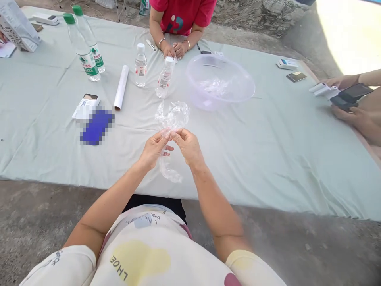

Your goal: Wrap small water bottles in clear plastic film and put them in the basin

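Both my hands meet above the near part of the cloth-covered table (256,159). Between them is a crumpled piece of clear plastic film (177,114), bunched up beyond the fingers, with a loose tail hanging below. My left hand (154,149) pinches it between thumb and fingers. From the other side, my right hand (188,146) grips the same film, the two thumbs nearly touching. Whether it is a bag or a loose sheet I cannot tell. Just beyond stands a small water bottle (164,79), slightly tilted in view.
A translucent purple basin (205,104) holds more clear plastic. Left are a white roll (121,88), another small bottle (141,67), green-capped bottles (89,65), and a pixelated blue item (97,127). Across sits a person in a red shirt (184,16); at right another person's hands (345,113) hold a dark device.
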The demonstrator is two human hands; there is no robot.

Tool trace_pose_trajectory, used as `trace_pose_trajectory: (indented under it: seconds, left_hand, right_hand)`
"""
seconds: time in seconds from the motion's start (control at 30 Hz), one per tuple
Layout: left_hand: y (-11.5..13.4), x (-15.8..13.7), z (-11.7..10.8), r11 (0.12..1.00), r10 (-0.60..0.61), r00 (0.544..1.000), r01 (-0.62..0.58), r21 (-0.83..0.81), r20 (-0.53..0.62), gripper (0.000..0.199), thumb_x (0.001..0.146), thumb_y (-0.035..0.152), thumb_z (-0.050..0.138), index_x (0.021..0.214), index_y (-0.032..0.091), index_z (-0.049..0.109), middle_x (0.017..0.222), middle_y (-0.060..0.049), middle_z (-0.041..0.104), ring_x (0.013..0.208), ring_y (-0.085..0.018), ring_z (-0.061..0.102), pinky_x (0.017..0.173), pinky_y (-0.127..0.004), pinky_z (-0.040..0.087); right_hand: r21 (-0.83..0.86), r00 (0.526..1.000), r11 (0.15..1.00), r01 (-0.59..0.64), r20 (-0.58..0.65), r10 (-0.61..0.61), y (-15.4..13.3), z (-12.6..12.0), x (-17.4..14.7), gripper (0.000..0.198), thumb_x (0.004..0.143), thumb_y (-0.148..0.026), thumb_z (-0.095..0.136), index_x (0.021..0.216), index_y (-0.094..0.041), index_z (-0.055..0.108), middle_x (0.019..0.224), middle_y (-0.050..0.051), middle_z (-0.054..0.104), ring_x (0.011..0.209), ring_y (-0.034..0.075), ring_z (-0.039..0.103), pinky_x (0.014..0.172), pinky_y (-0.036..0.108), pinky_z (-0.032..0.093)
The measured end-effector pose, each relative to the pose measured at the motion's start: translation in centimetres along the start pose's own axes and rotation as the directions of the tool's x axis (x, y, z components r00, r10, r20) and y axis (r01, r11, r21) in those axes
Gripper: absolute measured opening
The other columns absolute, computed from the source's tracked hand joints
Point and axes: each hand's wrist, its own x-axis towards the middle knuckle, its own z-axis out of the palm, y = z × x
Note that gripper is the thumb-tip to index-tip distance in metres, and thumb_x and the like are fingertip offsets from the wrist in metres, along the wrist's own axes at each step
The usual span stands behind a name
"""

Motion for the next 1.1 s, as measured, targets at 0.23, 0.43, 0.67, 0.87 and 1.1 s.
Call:
trace_pose_trajectory:
  seconds: [0.23,0.43,0.67,0.87,1.1]
  left_hand:
    - [-1.2,1.0,-1.4,0.993,-0.018,1.000,0.020,-0.116,0.018,0.032,0.072,0.047,0.081,0.080,0.019,0.068,0.086,-0.001,0.071,0.076,-0.012,0.066,0.074,-0.025,0.050]
    - [-0.3,3.0,-2.4,0.988,-0.080,0.983,0.056,-0.145,-0.166,0.029,0.070,0.036,0.081,0.080,0.019,0.060,0.067,0.004,0.059,0.058,-0.008,0.059,0.056,-0.021,0.045]
    - [-0.9,4.2,-3.3,0.998,-0.041,0.961,0.053,0.034,-0.275,0.019,0.079,0.030,0.072,0.079,0.022,0.055,0.057,0.007,0.053,0.042,-0.005,0.042,0.040,-0.017,0.027]
    - [-1.7,4.5,-3.6,0.996,0.088,0.965,-0.079,0.048,-0.249,0.031,0.088,0.044,0.068,0.075,0.023,0.049,0.047,0.010,0.038,0.042,-0.007,0.043,0.054,-0.021,0.047]
    - [-1.6,4.3,-3.2,0.995,0.021,1.000,-0.019,-0.098,0.022,0.063,0.072,0.044,0.083,0.124,0.030,0.051,0.091,0.000,0.068,0.100,-0.020,0.071,0.084,-0.032,0.056]
  right_hand:
    - [0.492,0.973,0.850,-0.191,-0.017,0.228,2.6,-1.0,-0.4,0.032,0.070,-0.045,0.082,0.075,-0.024,0.059,0.093,0.000,0.075,0.086,0.016,0.071,0.086,0.034,0.058]
    - [0.585,0.901,0.780,-0.223,-0.181,0.394,3.5,-4.0,0.2,0.031,0.074,-0.040,0.079,0.074,-0.024,0.053,0.075,-0.002,0.069,0.064,0.011,0.066,0.057,0.024,0.057]
    - [0.462,0.861,0.858,-0.226,-0.317,0.397,5.2,-6.0,1.2,0.034,0.074,-0.043,0.078,0.076,-0.024,0.050,0.065,-0.006,0.061,0.053,0.007,0.057,0.038,0.015,0.031]
    - [0.498,0.818,0.853,-0.155,-0.420,0.394,6.5,-6.3,2.3,0.034,0.087,-0.054,0.063,0.084,-0.027,0.043,0.068,-0.006,0.059,0.068,0.012,0.068,0.062,0.024,0.057]
    - [0.543,0.883,0.815,-0.202,-0.258,0.391,6.7,-6.0,3.1,0.044,0.088,-0.057,0.059,0.123,-0.037,0.043,0.097,-0.001,0.070,0.088,0.018,0.074,0.070,0.034,0.062]
